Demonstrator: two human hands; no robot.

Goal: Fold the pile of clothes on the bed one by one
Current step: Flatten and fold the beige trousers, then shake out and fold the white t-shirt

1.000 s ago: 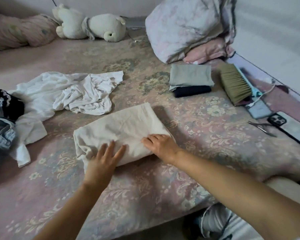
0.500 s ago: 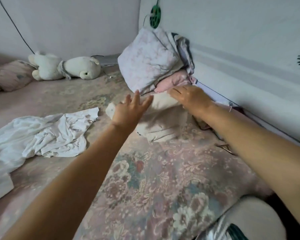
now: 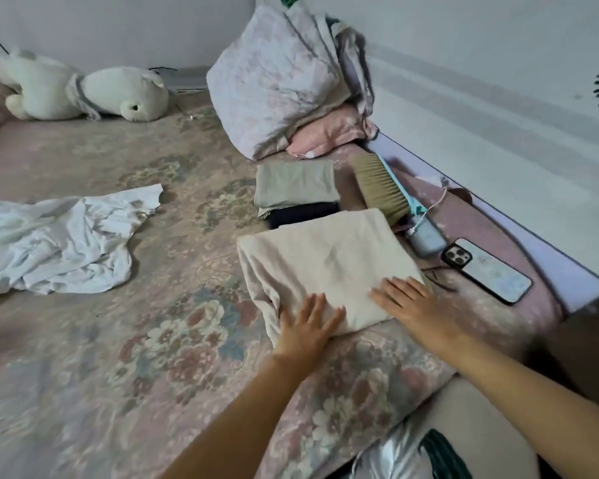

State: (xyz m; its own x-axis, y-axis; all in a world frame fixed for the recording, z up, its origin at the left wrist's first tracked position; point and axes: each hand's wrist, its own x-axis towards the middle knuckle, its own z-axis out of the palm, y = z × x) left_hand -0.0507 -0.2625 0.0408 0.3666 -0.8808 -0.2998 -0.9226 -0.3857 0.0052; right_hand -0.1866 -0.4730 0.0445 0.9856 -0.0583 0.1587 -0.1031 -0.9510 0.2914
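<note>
Cream garment (image 3: 325, 267), folded into a flat rectangle, lies on bed (image 3: 125, 340) at about 3 o'clock of frame centre, just in front of the folded stack (image 3: 296, 188). Both hands lie flat on its near edge: left hand (image 3: 308, 323) at 7 o'clock of the cloth, right hand (image 3: 408, 302) at 5 o'clock, fingers straight, gripping nothing, prob. pressing the fold so it holds. White clothes (image 3: 59, 243) at 9 o'clock lie crumpled, not yet folded. Phone (image 3: 488, 269) and brush (image 3: 381, 191) sit near the wall edge, out of the way.
</note>
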